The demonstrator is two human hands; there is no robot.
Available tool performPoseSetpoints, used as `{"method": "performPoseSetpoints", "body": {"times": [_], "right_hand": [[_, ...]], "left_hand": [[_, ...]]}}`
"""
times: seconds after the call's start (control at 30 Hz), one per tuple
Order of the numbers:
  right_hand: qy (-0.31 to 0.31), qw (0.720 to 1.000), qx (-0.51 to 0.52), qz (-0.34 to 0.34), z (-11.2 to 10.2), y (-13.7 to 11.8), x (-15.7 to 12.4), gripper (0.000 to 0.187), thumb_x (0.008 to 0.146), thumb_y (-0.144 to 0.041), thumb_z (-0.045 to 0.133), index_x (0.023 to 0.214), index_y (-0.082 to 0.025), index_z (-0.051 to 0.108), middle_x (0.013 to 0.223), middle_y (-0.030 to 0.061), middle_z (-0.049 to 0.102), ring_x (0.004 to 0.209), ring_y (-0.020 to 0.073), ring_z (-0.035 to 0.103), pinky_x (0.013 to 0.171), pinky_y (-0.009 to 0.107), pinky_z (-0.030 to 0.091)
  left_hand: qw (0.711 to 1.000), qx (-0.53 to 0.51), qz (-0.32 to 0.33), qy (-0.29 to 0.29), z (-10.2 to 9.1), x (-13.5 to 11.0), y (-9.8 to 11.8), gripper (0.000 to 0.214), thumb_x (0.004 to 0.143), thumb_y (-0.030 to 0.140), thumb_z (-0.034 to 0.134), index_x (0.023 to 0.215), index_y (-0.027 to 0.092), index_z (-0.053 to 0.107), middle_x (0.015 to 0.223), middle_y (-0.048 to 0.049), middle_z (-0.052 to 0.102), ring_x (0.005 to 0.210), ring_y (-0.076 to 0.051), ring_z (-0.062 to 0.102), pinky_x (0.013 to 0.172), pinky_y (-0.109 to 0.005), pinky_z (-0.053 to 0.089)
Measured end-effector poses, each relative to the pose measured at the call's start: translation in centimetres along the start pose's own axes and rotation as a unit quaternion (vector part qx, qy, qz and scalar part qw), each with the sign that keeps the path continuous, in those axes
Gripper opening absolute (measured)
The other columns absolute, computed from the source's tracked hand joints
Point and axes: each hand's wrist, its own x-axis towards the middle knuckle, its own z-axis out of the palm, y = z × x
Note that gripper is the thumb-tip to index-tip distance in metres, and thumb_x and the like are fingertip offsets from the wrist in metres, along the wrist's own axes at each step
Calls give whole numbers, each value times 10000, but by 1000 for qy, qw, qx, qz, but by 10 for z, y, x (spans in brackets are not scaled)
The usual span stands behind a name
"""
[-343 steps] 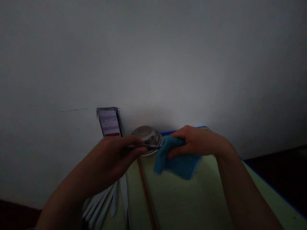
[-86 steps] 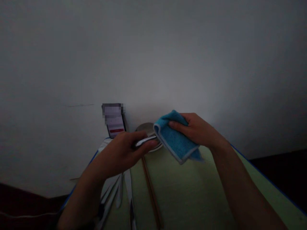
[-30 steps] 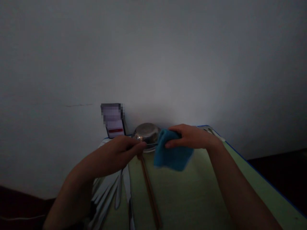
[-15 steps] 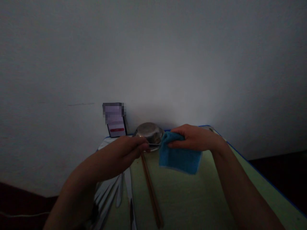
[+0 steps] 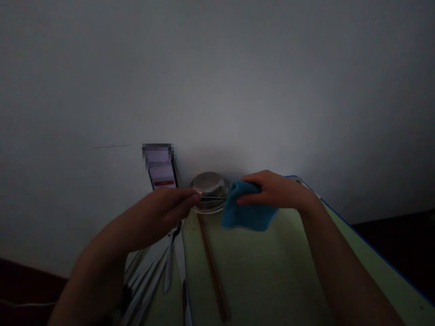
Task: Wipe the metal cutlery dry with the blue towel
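My left hand [image 5: 176,203] is closed, pinching one end of a thin metal utensil [image 5: 213,197] between thumb and fingers. Its other end runs into a blue cloth [image 5: 251,215] that my right hand [image 5: 268,190] grips, so what kind of utensil it is stays hidden. The cloth's loose part hangs down over the table. Just behind the utensil, an upturned metal bowl [image 5: 210,182] rests against the wall side of the table.
Brown chopsticks [image 5: 213,269] lie lengthwise on the green table [image 5: 272,271]. Left of them are a long knife [image 5: 181,260] and several metal pieces of cutlery [image 5: 149,285], partly behind my left arm. A phone [image 5: 162,170] leans on the wall [image 5: 217,90].
My left hand has moved slightly left, away from the cloth, and more of the thin utensil shows. My right hand and the cloth have shifted a little up and left.
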Motion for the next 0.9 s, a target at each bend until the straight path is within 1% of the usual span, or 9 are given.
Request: {"method": "performPoseSetpoints", "body": {"times": [0.1, 0.23, 0.33, 0.4, 0.47, 0.53, 0.63, 0.77, 0.9], "right_hand": [[-11, 994, 102, 22, -3, 7, -4, 371, 768, -507, 550, 930, -183, 628, 848, 28, 674, 731, 165, 605, 581, 244, 431], [-4, 979, 199, 38, -2, 6, -6, 387, 727, -494, 607, 957, -184, 620, 892, 36, 685, 746, 175, 624, 597, 261, 475], [-26, 965, 257, 38, 0, 4, -6, 363, 710, -456, 642, 955, -190, 614, 898, 35, 689, 732, 172, 633, 610, 277, 498], [-45, 957, 285, 34, 0, 2, -6, 336, 710, -433, 650, 943, -195, 613, 902, 30, 688, 724, 165, 635, 615, 278, 505], [-60, 957, 282, 16, 1, 0, -5, 320, 708, -418, 658, 935, -195, 616, 907, 27, 687, 730, 157, 632, 622, 267, 504], [-60, 967, 246, -12, 2, -3, -4, 319, 706, -413, 663, 931, -191, 622, 907, 23, 685, 738, 148, 625, 619, 246, 493], [-45, 980, 191, -31, 3, -6, -1, 329, 714, -437, 647, 925, -186, 630, 874, 18, 683, 718, 140, 615, 590, 222, 472], [-26, 988, 151, -8, 5, -7, 0, 362, 747, -497, 583, 915, -181, 640, 813, 16, 682, 673, 138, 607, 554, 219, 446], [21, 993, 112, -40, 6, -10, 2, 341, 770, -477, 563, 923, -183, 647, 805, 11, 679, 692, 131, 597, 580, 214, 428]], "left_hand": [[998, -54, -8, 3, -4, -5, -12, 339, 880, 399, 375, 796, 153, 594, 551, 40, 441, 480, -92, 403, 440, -192, 336], [990, -130, -53, 23, -6, -8, -24, 370, 883, 444, 375, 834, 144, 587, 557, 39, 399, 482, -90, 356, 409, -190, 309], [991, -122, -42, 23, -7, -8, -20, 369, 884, 437, 376, 806, 148, 592, 564, 32, 430, 490, -89, 375, 414, -186, 313], [996, -88, -17, -9, -6, -7, -12, 352, 879, 418, 394, 772, 160, 608, 576, 27, 483, 507, -91, 422, 439, -180, 340], [997, -57, 8, -52, -3, -5, -3, 343, 880, 398, 406, 748, 171, 626, 581, 29, 526, 527, -93, 467, 476, -175, 369], [997, -31, 17, -71, 1, -2, 4, 349, 891, 393, 391, 764, 170, 628, 618, 20, 562, 569, -102, 504, 521, -182, 395], [997, -2, 18, -72, 6, 3, 6, 374, 905, 406, 357, 790, 162, 615, 650, 9, 576, 601, -115, 517, 550, -199, 403], [997, 5, 27, -74, 6, 5, 3, 386, 909, 410, 350, 742, 158, 588, 611, 25, 540, 561, -103, 498, 516, -192, 375], [997, -1, 22, -72, 3, 4, 4, 337, 896, 386, 383, 745, 158, 581, 601, 33, 532, 544, -100, 496, 495, -190, 360]]}}
